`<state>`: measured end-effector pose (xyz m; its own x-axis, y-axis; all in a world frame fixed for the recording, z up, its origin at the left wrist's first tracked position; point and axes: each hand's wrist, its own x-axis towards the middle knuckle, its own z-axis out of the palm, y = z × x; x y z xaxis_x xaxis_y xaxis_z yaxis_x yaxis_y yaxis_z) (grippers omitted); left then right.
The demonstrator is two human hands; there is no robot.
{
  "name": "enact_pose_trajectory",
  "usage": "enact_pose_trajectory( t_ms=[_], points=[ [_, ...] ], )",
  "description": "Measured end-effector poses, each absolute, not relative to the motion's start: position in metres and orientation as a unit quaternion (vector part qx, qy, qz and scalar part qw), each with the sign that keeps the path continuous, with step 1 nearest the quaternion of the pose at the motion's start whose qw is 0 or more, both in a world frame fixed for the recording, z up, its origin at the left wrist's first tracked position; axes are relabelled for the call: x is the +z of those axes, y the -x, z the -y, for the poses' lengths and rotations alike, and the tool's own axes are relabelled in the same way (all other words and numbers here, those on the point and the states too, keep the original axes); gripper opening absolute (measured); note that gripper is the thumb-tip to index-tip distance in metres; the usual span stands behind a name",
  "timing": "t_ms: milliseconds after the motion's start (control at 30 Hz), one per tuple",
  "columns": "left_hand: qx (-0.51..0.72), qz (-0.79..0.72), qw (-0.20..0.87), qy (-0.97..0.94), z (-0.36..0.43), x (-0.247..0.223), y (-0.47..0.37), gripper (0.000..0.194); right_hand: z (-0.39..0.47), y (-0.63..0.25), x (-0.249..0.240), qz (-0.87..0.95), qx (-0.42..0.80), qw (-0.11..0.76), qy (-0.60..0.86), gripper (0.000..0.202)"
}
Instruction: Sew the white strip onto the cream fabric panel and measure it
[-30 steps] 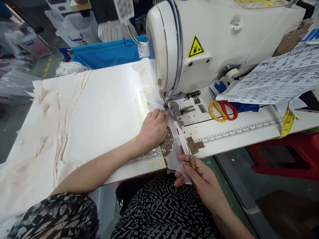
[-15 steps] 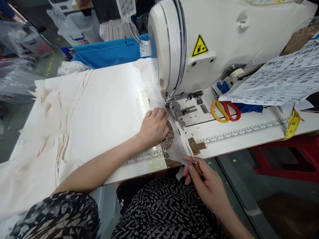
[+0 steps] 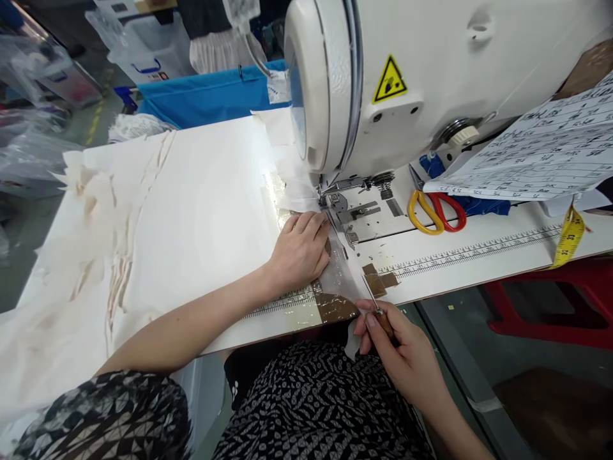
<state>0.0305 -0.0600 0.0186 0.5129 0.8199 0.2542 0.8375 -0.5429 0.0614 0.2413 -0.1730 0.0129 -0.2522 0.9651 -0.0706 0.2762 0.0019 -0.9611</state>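
A person's left hand (image 3: pixel 301 252) lies over a sheer white fabric strip (image 3: pixel 338 278), fingers together, tips just beside the presser foot (image 3: pixel 324 199) of a sewing machine (image 3: pixel 330 96); whether it pinches the cloth cannot be told. The strip runs from the presser foot area toward the worktop's (image 3: pixel 205 191) front edge, where the right hand (image 3: pixel 400 338) has its end between the fingers while closed around a wooden-handled awl (image 3: pixel 384 324), its metal shaft pointing toward the machine.

The fingertips could be caught by the needle if the left hand slid forward while stitching ran. The awl's point could snag or pierce the thin cloth if the right hand turned inward. Uneven pull between the hands might pucker the strip or make the seam wander.
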Motion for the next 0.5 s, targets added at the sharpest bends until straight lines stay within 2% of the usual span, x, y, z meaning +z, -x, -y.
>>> enact_pose_trajectory(
  t_ms=[300,500],
  points=[
    [-0.155,0.474,0.025,0.866,0.060,0.013,-0.030,0.044,0.170,-0.241,0.017,0.621,0.477,0.355,0.510,0.023],
    [-0.149,0.481,0.022,0.864,0.058,0.014,-0.029,0.045,0.171,-0.246,0.023,0.661,0.431,0.330,0.518,0.027]
  ],
)
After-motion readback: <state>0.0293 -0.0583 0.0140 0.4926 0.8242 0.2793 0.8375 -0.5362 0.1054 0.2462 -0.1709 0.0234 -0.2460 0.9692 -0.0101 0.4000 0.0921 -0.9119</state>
